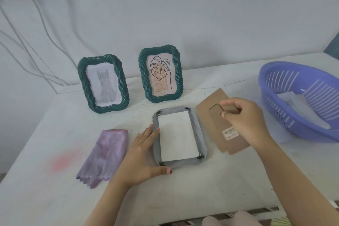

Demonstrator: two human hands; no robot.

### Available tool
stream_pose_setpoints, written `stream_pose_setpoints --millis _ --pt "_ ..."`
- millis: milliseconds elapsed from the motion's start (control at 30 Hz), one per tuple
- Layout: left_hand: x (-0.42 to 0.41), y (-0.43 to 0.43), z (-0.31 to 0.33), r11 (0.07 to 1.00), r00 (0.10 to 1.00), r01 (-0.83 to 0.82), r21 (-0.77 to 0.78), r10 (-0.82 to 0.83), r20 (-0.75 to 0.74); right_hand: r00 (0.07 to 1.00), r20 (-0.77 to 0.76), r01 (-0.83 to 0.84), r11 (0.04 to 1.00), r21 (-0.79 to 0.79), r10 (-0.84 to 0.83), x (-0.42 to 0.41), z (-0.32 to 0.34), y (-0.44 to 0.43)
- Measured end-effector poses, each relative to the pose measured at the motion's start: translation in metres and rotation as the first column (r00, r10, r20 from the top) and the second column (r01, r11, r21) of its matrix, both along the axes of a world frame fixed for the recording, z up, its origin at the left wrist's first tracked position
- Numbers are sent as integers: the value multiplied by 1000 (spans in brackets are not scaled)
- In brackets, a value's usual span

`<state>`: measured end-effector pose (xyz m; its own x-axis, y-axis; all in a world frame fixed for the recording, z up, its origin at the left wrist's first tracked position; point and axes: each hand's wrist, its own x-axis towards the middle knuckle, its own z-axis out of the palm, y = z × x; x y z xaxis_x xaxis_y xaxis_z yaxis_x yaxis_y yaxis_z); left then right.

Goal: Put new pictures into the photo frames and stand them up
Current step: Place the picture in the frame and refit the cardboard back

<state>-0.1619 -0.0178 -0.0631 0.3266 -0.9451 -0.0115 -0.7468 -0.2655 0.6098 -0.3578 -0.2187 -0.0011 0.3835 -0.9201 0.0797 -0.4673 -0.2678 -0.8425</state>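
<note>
A grey photo frame [200, 130] lies face down in the middle of the table, a white picture [177, 137] resting back up inside it. My left hand [145, 154] presses flat against the frame's left side and near corner. To its right lies the brown cardboard backing board [216, 113] with a barcode sticker. My right hand [245, 121] pinches the board's fold-out stand between thumb and fingers. Two dark green frames stand upright at the back: one with a cat picture [103, 83] and one with a leaf drawing [161, 74].
A folded purple cloth [104, 154] lies left of my left hand. A purple plastic basket [302, 101] sits at the right with a white sheet inside. White cables hang down the wall at the back left. The table's front edge runs near my forearms.
</note>
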Motion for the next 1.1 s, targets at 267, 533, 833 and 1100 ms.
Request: stream_pose_setpoints --millis 267,533,833,1100 --pt "-2 0 -2 999 999 -37 -2 37 4 955 296 -75 983 165 24 27 0 18" --pt "-1 0 -2 999 999 -47 -8 47 -10 954 277 -218 895 388 112 54 -25 40" --pt "0 0 -4 999 999 -41 -21 41 0 967 133 -251 913 323 218 63 -31 39" --pt "0 1 -4 999 999 -37 -21 37 -1 974 42 -224 939 260 221 68 -35 40"
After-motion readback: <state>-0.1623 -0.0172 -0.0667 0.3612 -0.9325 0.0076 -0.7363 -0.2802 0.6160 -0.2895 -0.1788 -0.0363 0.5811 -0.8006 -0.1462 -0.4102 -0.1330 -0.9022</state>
